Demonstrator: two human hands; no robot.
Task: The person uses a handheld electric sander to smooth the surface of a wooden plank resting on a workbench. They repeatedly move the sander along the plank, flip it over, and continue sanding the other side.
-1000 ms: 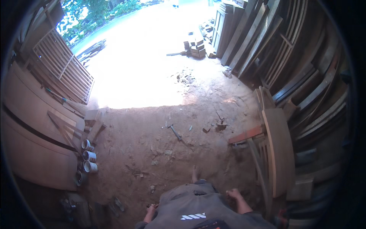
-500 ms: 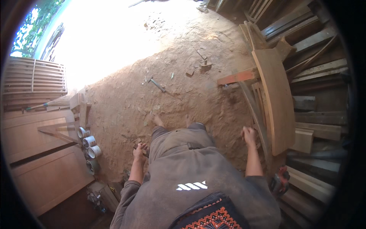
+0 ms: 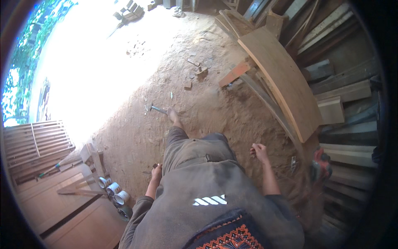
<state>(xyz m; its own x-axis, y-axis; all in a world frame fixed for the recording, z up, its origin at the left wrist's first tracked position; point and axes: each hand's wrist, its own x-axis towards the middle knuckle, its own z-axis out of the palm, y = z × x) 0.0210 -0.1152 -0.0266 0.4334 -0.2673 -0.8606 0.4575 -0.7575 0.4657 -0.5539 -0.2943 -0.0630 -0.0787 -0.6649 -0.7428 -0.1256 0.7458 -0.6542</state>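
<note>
My left hand [image 3: 156, 172] hangs beside my left hip, closed around a small dark object [image 3: 155, 166] that is mostly hidden by the fingers. Out to the right, away from my body, my right hand [image 3: 259, 152] has its fingers curled in, and nothing shows in them. A hammer [image 3: 158, 109] lies on the dirt floor, its handle end beside my bare forward foot [image 3: 173, 115]. To the right of my right hand, a wide curved wooden board [image 3: 282, 81] rests on a wooden support [image 3: 271, 99]. Neither hand touches it.
Wood offcuts [image 3: 202, 70] lie on the floor ahead. White tins [image 3: 113, 189] stand in a row at left, beside wooden panels [image 3: 95, 220] and a slatted frame [image 3: 37, 139]. Timber planks [image 3: 348, 151] are stacked along the right, near a red power tool [image 3: 321, 162].
My body has turned right and stepped forward; one foot is now beside the hammer. The curved board and tins have shifted in view. Both hands stay low at my sides.
</note>
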